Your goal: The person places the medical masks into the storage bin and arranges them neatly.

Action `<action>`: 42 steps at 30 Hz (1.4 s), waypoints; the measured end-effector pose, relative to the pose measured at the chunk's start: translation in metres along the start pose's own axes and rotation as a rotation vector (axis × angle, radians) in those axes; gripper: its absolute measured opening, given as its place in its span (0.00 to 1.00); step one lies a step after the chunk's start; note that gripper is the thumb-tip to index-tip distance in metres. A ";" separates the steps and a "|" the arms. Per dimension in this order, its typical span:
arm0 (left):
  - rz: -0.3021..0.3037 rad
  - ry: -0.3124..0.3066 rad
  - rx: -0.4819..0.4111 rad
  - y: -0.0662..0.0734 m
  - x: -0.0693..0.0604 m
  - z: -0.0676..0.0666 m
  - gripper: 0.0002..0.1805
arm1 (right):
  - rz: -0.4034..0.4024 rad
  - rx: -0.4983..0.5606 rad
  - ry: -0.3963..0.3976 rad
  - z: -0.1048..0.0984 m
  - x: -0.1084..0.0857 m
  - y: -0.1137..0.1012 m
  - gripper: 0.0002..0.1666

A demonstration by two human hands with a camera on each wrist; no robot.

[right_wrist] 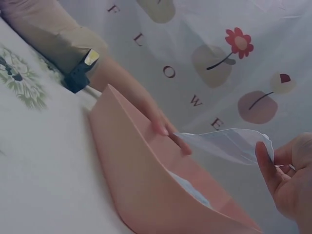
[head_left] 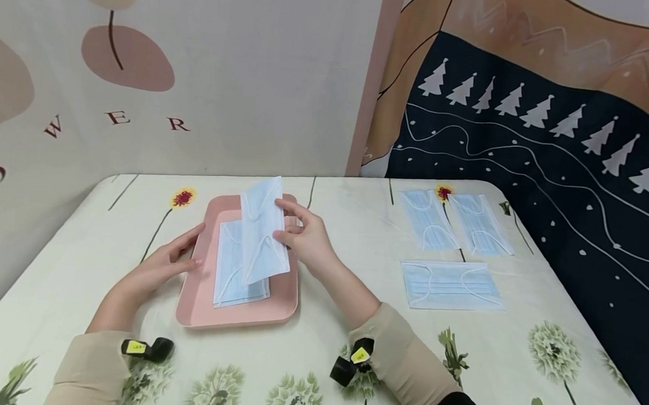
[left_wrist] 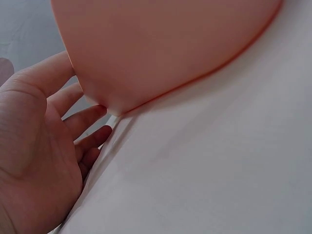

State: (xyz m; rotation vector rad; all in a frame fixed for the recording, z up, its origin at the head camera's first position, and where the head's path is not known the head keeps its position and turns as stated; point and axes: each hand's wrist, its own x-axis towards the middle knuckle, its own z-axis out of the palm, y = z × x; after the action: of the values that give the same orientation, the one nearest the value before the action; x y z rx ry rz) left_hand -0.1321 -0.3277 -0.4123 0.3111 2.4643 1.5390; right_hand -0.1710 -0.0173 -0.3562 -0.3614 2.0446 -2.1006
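My right hand (head_left: pixel 310 238) pinches a light blue face mask (head_left: pixel 263 230) by its right edge, with the thumb and a finger. The mask is raised above a pink tray (head_left: pixel 277 313), as the right wrist view also shows. Under it, more of the same blue masks (head_left: pixel 228 283) lie in the tray, partly covered; how many, I cannot tell. My left hand (head_left: pixel 158 267) touches the tray's left side, its fingers fairly straight. In the left wrist view, the fingers (left_wrist: pixel 85 119) lie against the tray's outer wall (left_wrist: pixel 146 53).
On the table's right side lie three separate masks: one mask (head_left: pixel 429 220) and another mask (head_left: pixel 480 224) at the back, with a third mask (head_left: pixel 452 287) in front of them. A flower-print cloth (head_left: pixel 351 210) covers the table. Patterned curtains (head_left: pixel 275 84) stand behind.
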 end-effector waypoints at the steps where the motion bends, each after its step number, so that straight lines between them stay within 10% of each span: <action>1: 0.001 0.001 -0.001 0.000 0.000 0.000 0.42 | 0.006 0.006 -0.002 0.003 0.000 0.002 0.35; 26: 0.037 -0.002 -0.023 0.002 -0.001 0.001 0.42 | 0.048 -0.079 -0.055 0.055 0.013 0.026 0.36; 42: -0.019 0.007 0.003 0.004 -0.001 0.001 0.43 | 0.069 -0.221 -0.045 0.053 0.020 0.035 0.35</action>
State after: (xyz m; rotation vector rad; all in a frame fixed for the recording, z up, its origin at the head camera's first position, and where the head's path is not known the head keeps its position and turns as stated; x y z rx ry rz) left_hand -0.1311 -0.3253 -0.4089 0.2823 2.4675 1.5315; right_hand -0.1754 -0.0749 -0.3895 -0.3614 2.2349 -1.8158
